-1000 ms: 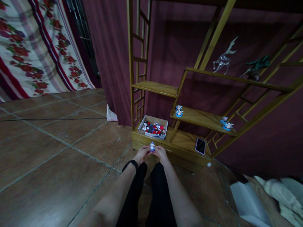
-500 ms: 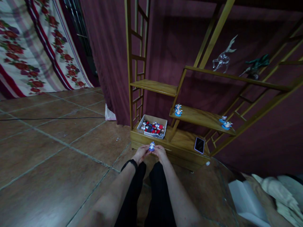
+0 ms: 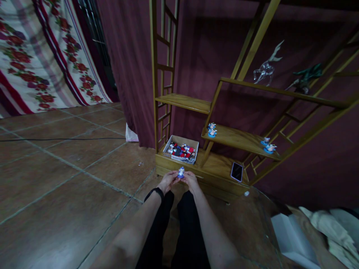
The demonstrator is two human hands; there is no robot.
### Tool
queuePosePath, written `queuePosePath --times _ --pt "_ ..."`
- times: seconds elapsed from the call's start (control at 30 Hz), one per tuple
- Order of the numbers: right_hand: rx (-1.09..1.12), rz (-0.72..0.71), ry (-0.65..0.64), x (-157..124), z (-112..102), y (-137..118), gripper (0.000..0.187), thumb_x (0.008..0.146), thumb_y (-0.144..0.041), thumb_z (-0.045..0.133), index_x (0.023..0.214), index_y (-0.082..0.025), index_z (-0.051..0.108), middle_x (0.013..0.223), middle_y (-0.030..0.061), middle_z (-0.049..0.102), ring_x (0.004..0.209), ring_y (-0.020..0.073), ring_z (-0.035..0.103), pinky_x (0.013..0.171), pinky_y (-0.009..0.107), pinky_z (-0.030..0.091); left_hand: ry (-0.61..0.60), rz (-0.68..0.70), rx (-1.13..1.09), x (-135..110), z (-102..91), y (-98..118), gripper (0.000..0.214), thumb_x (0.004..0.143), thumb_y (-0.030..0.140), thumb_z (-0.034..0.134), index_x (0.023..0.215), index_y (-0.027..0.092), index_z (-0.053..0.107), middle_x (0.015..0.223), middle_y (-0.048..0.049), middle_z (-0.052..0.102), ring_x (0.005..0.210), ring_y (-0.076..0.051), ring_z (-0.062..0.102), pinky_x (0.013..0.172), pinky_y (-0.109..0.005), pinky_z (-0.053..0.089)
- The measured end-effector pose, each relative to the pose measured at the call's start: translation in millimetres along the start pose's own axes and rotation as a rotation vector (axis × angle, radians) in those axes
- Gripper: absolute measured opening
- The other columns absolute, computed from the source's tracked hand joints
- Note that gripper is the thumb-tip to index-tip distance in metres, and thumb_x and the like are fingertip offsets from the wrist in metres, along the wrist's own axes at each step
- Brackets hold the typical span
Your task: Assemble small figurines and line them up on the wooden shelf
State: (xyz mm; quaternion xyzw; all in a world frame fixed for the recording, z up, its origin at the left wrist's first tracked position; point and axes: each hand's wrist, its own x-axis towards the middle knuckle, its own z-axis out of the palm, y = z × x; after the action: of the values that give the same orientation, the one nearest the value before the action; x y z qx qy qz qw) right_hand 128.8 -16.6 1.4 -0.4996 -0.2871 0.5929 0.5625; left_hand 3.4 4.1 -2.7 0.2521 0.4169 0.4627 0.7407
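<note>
A flowered cloth [image 3: 42, 59] hung at the upper left of the frame, and below it a thin dark cord [image 3: 70, 139] ran across the brown tiled floor [image 3: 64, 198]. Next came a plain maroon curtain [image 3: 126, 74], with a bit of pale cloth [image 3: 131, 133] by its foot. At the lower centre, the left hand [image 3: 168, 180], with a black band [image 3: 157, 192] at its wrist, pinched one side of a small white-and-purple figurine [image 3: 181, 172], which was upright. Just above it in the frame, an open box [image 3: 187, 140] full of mixed figures [image 3: 182, 151] sat on the low level of a wooden shelf unit [image 3: 185, 103]. The right hand [image 3: 191, 180] held the figurine's other side, its fingers close in. Rightward, two blue-based figures [image 3: 212, 133] stood at the near end of a middle shelf, and a dark-screened tablet [image 3: 237, 172] lay lower down. A clear glass ornament [image 3: 263, 70] stood at the upper right; beneath it, another blue-based pair [image 3: 269, 148] occupied the shelf's far end. A white box [image 3: 291, 233] filled the lower right.
</note>
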Motion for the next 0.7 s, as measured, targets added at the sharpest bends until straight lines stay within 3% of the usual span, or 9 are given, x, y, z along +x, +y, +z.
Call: queuePosePath --times 0.7 --pt "0.038 0.0 -0.041 6.1 -3.3 10.3 0.021 0.057 -0.028 0.07 0.068 -0.016 0.058 0.065 0.0037 0.067 0.064 0.0171 0.065 0.067 0.031 0.052 0.041 -0.008 -0.017 -5.9 2.8 4.3 0.006 0.076 0.008 0.059 0.074 0.009 0.064 0.063 -0.0057 0.065 0.049 -0.007 0.058 0.052 -0.017 0.05"
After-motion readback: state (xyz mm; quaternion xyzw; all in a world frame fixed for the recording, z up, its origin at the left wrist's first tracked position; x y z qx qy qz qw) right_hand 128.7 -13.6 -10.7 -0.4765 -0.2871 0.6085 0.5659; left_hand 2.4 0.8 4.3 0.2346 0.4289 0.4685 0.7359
